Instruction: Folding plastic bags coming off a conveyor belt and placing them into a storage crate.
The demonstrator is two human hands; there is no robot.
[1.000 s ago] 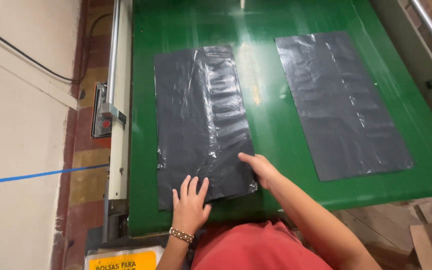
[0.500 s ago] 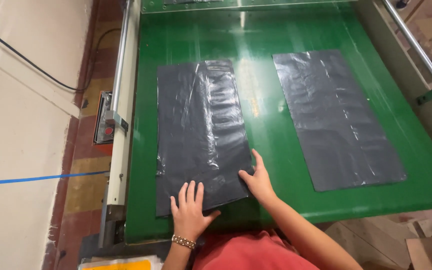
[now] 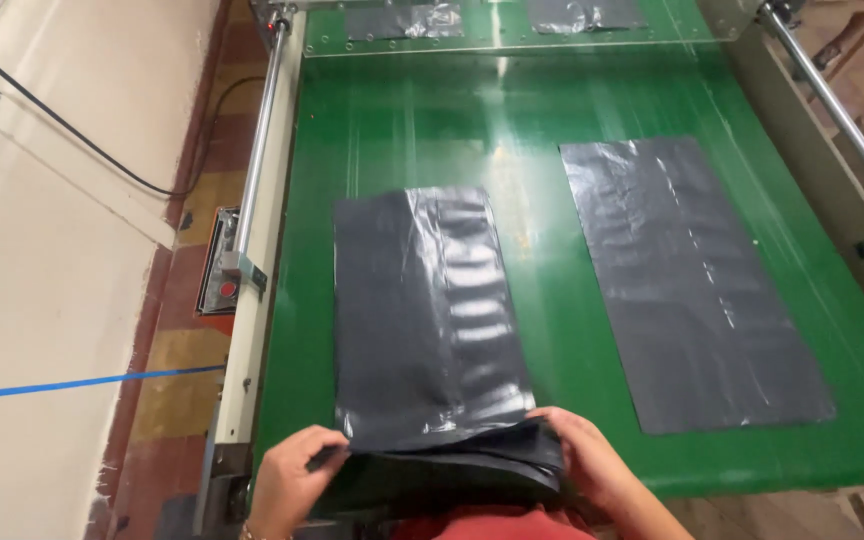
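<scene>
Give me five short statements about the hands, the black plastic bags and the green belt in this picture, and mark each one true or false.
1. Both hands grip the near end of the stack of black plastic bags. True.
2. The left hand lies flat on the green conveyor belt. False: it pinches the stack's corner.
3. A single flat black plastic bag lies right of the stack. True.
4. The right hand touches that single bag. False: it holds the stack.
5. The belt is red. False: green.

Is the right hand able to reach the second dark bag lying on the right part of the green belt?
Probably yes. The right hand grips the near edge of the left stack of bags, and only bare green belt lies between it and the flat bag. It would first have to let go.
</scene>
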